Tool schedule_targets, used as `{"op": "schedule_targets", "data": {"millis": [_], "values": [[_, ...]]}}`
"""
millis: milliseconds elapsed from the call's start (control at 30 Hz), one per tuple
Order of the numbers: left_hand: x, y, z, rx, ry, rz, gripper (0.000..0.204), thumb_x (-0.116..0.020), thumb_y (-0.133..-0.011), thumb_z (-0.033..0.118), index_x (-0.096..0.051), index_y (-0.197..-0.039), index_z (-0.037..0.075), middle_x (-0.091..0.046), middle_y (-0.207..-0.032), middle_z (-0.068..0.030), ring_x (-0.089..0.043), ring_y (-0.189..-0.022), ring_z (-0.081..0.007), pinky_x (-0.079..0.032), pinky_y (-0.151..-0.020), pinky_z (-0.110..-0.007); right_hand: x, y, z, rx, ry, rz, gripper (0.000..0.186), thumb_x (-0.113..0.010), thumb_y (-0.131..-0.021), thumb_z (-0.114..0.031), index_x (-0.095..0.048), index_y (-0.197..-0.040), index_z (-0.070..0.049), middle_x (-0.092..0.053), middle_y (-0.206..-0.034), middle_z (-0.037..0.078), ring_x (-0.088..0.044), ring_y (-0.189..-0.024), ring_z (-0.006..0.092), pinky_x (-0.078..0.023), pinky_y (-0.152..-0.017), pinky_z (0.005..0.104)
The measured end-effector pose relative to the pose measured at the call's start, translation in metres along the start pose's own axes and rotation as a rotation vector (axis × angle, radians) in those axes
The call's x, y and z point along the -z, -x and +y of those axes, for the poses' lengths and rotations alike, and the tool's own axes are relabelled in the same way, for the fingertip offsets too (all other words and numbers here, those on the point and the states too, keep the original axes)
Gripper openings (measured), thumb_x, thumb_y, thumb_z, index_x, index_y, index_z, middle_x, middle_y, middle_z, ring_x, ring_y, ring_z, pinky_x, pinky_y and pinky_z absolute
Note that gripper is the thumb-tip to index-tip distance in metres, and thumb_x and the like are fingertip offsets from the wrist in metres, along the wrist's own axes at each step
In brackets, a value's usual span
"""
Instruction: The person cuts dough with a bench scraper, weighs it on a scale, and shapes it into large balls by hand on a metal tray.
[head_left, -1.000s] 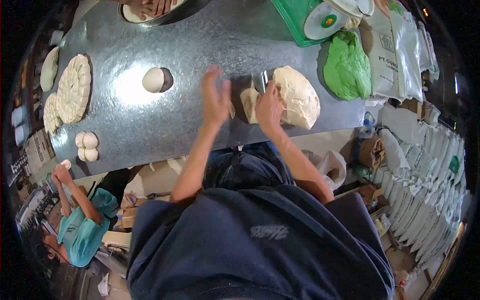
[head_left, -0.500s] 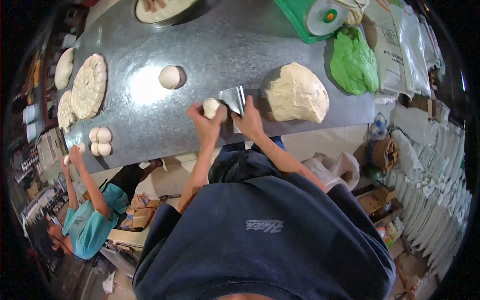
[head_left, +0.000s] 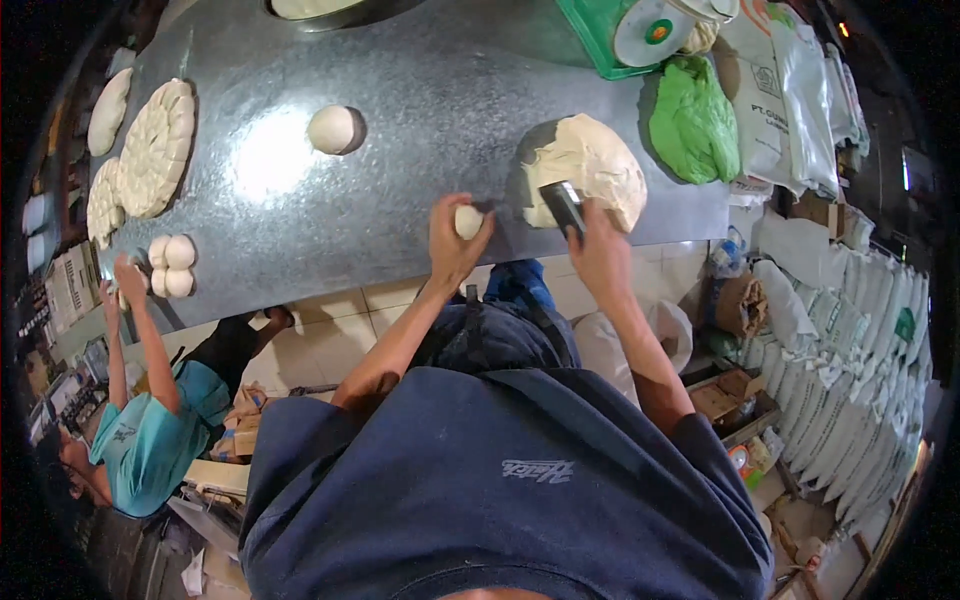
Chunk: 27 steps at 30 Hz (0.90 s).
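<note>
My left hand [head_left: 455,240] is closed around a small ball of dough [head_left: 468,222] near the table's front edge. In my right hand [head_left: 602,250] is a metal dough scraper [head_left: 564,207], its blade over the near left side of a large lump of dough [head_left: 595,160]. Whether the blade touches the lump I cannot tell. A round dough ball [head_left: 331,130] sits by itself farther back, left of my hands.
A green scale [head_left: 625,40] and a green plastic bag [head_left: 693,125] stand at the back right. Scored dough rounds [head_left: 157,150] and a cluster of dough balls [head_left: 172,265] lie at the left, where a co-worker [head_left: 150,420] handles dough. A metal bowl [head_left: 345,16] is at the back.
My right hand has carried the scraper rightward to the large dough lump. My left hand, with the small dough ball, has shifted slightly right. The hand in the back bowl has left view.
</note>
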<state>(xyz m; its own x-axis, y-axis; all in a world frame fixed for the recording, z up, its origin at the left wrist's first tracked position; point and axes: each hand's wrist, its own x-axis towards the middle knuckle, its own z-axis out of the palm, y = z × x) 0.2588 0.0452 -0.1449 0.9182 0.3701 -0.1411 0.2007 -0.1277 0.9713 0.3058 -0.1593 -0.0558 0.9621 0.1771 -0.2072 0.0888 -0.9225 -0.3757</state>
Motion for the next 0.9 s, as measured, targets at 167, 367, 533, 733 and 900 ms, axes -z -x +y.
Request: {"op": "schedule_targets", "data": {"millis": [167,367,533,733,900], "values": [[-0.065,-0.003,-0.006,0.029,-0.039,-0.098,0.044,-0.053,-0.092,0.029,-0.043,-0.124,0.001,-0.044,-0.116,-0.0218,-0.044,-0.11,-0.0334,-0.033,-0.096,-0.04,-0.04,-0.014,0.006,0.061,0.013,-0.077,0.04,-0.061,-0.079,-0.009,-0.042,-0.114,-0.001,-0.059,-0.097,0.023,-0.058,-0.085,0.0437,-0.048,-0.067,0.0487],[-0.044,-0.014,0.024,0.259,0.113,0.225,0.058,-0.055,-0.094,0.03,-0.028,-0.138,0.005,-0.045,-0.122,-0.0187,-0.046,-0.113,-0.0273,-0.035,-0.098,-0.036,-0.059,-0.046,-0.019,-0.129,-0.307,-0.049,0.047,-0.065,-0.077,-0.013,-0.041,-0.114,0.003,-0.057,-0.096,0.028,-0.057,-0.085,0.0461,-0.045,-0.07,0.0517],[0.023,-0.03,0.016,0.175,0.048,0.228,0.044,-0.055,-0.093,0.036,-0.05,-0.122,0.004,-0.051,-0.116,-0.0132,-0.051,-0.104,-0.0251,-0.038,-0.094,-0.036,-0.041,-0.046,-0.029,-0.114,-0.614,-0.079,0.047,-0.066,-0.078,-0.014,-0.039,-0.113,0.002,-0.058,-0.095,0.027,-0.057,-0.087,0.0456,-0.044,-0.069,0.0511],[0.022,-0.057,-0.046,-0.08,-0.162,0.313,0.036,-0.052,-0.093,0.036,-0.057,-0.092,0.001,-0.057,-0.096,-0.0122,-0.054,-0.092,-0.0263,-0.042,-0.085,-0.038,-0.121,-0.046,-0.086,-0.132,-0.694,-0.057,0.047,-0.064,-0.077,-0.014,-0.034,-0.109,0.002,-0.056,-0.08,0.031,-0.056,-0.082,0.0505,-0.044,-0.067,0.0533],[0.061,-0.045,-0.001,-0.018,0.027,0.574,0.03,-0.056,-0.092,0.031,-0.06,-0.093,0.001,-0.054,-0.1,-0.0107,-0.053,-0.094,-0.0224,-0.043,-0.084,-0.032,-0.064,-0.058,-0.083,-0.137,-0.758,-0.097,0.046,-0.069,-0.078,-0.02,-0.043,-0.109,0.002,-0.063,-0.094,0.025,-0.063,-0.091,0.0398,-0.048,-0.074,0.0446]]}}
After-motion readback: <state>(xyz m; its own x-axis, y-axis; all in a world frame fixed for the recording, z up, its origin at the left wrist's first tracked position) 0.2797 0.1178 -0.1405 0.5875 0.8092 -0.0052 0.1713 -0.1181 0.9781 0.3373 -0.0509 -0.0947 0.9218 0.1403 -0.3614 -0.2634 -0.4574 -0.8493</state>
